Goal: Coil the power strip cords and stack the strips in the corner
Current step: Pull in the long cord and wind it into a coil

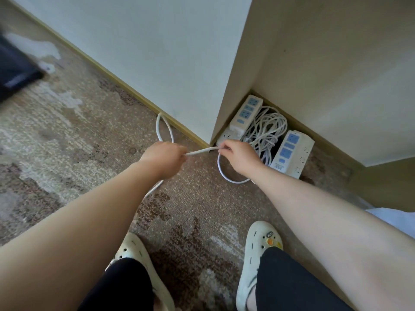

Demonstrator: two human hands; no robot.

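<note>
A white power cord [200,151] runs taut between my two hands above the carpet. My left hand [165,157] grips it, with a loop [165,126] rising toward the baseboard and a tail trailing under my wrist. My right hand [238,154] pinches the cord's other side, and a loop [224,173] hangs below it. In the corner lies a tangled pile of white cord [267,129]. One white strip with blue sockets [247,114] rests on another strip [226,135] by the wall's edge. A third strip [292,153] lies to the right of the pile.
Patterned brown carpet [89,135] covers the floor. A white wall [157,52] with a yellow baseboard runs to a beige cabinet panel [336,75] that forms the corner. A dark blurred object [15,75] sits far left. My feet in cream clogs [260,254] stand below.
</note>
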